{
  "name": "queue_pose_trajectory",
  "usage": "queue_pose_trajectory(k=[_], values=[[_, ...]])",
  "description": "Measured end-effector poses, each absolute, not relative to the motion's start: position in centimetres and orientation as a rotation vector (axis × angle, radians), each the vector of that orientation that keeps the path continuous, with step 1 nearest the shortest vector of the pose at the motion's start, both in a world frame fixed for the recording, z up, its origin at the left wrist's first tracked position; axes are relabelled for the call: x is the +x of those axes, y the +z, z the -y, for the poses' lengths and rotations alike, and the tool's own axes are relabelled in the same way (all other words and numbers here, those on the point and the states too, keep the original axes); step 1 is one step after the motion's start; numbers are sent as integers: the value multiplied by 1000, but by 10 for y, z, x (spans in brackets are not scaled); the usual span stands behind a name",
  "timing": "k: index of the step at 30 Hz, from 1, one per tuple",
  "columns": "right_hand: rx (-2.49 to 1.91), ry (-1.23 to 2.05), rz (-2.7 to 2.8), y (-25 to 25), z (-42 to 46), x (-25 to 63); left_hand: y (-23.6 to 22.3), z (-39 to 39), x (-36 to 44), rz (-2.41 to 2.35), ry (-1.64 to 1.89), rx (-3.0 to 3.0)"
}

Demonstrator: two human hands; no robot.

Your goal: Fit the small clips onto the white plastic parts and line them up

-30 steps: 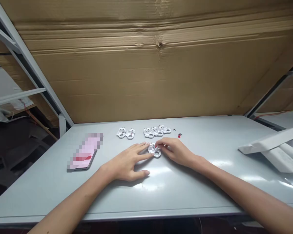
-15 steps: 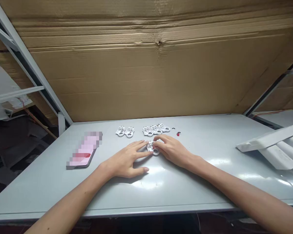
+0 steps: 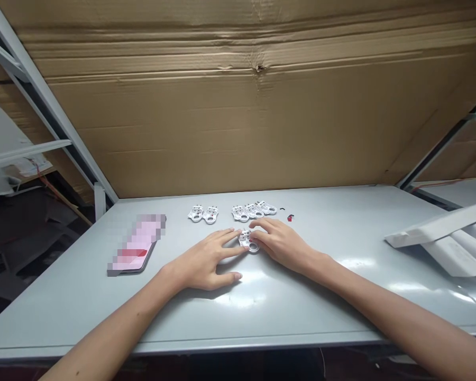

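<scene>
Left hand (image 3: pixel 200 262), fingers spread, and right hand (image 3: pixel 280 246), fingers curled, grip a white perforated bracket (image 3: pixel 248 242) from opposite sides, steadying it on the grey counter (image 3: pixel 63 307); matching brackets (image 3: pixel 254 211) lie beyond.

On the worktop (image 3: pixel 63 312), a single ringed plastic part (image 3: pixel 248 241) lies between your left hand (image 3: pixel 200 260) and your right hand (image 3: pixel 281 246), with fingers (image 3: pixel 238 231) of both hands against it. Behind it sit a pair of matching parts (image 3: pixel 203 214) and, to their right, a row of three overlapping parts (image 3: pixel 254 210). Just past that row lie two tiny bits (image 3: pixel 290 217). Well left of your hands lies a pixelated phone (image 3: pixel 137 244). Long angled strips (image 3: pixel 440 238) rest at the far right. A cardboard sheet (image 3: pixel 238 116) stands behind the worktop, beside a metal frame (image 3: pixel 43 95) on the left.
</scene>
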State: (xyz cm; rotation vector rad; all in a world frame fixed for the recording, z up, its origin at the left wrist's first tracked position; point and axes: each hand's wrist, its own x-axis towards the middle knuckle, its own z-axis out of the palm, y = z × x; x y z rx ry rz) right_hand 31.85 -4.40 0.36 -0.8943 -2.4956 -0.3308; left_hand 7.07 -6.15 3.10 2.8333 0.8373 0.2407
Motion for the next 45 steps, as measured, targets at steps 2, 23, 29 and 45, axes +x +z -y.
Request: queue_pose_trajectory(k=[2, 23, 29, 45], values=[[-885, -352, 2496, 3, 44, 318, 30, 61, 71, -829, 253, 2838], [-821, -398, 2497, 5, 48, 314, 28, 63, 74, -728, 389, 2844], [-923, -149, 2381, 3, 43, 316, 27, 61, 72, -803, 332, 2860], [-814, 156, 2385, 9, 41, 330, 27, 54, 66, -1016, 238, 2852]])
